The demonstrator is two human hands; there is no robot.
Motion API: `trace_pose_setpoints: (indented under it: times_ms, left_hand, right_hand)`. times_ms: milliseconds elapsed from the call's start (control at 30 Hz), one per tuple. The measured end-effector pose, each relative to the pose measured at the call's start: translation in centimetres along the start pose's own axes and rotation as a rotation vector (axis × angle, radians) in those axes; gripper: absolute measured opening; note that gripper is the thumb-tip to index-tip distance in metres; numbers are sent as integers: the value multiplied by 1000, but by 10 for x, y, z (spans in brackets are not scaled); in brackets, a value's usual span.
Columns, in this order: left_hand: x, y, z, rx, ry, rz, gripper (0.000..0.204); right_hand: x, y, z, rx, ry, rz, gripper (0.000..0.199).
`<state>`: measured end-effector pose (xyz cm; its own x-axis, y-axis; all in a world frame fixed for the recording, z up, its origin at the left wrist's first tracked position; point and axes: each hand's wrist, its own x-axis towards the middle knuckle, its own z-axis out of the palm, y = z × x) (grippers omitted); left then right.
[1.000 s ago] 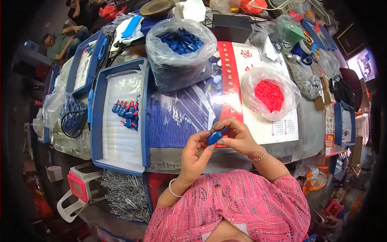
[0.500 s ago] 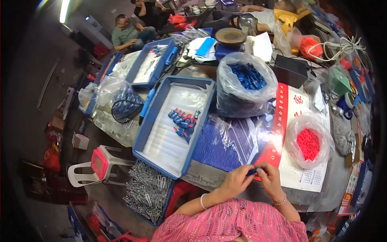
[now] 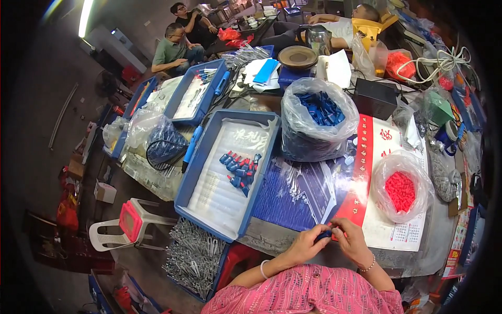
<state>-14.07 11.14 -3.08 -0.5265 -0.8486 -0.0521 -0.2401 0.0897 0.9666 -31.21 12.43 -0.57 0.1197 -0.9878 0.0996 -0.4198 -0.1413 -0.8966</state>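
Two hands meet at the near edge of the table, and we take the scene from the left. Far left, on the floor, we see a white plastic stool with a pink seat [image 3: 132, 222]. Next to it a crate of grey metal parts [image 3: 194, 257] sits below the table edge. Above that lies a blue tray [image 3: 206, 157] lined with white sheet, and on the sheet we see a small cluster of blue-and-red assembled pieces [image 3: 240, 170].

Our left hand [image 3: 306, 245] has its fingers curled together, and its fingertips pinch a small blue piece [image 3: 325, 234]. That piece sits just above the table's front edge, between both hands. Our right hand [image 3: 353, 242] closes on the same piece from the other side, thumb and fingers pressed around it. A bracelet circles each wrist.

Beyond the hands, a large clear bag of blue parts [image 3: 319, 118] stands just beside the tray. Further right a smaller clear bag of red parts [image 3: 400, 189] rests on a red and white printed sheet [image 3: 366, 172]. Far back, other people sit at a separate table, well apart from us.
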Motion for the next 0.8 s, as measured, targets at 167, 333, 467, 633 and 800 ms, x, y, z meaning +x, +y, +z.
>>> trace_pose_setpoints:
  times_ms: [167,333,467,633,800]
  left_hand:
    - [-2,-12,2,-253,-98,-209,28]
    - [-2,-11,2,-429,-73,-263,25]
    - [7,-8,1,-435,-52,-267,23]
    - [3,-2,2,-463,-59,-226,23]
    - [1,-10,5,-342,-135,-248,29]
  right_hand:
    - [-6,11,-9,-13,31,27,16]
    - [-16,21,-27,-196,-136,-108,12]
    - [-17,35,-59,-182,60,-1,10]
    - [-8,44,-128,-392,440,100,12]
    - [15,77,-153,-743,351,177,13]
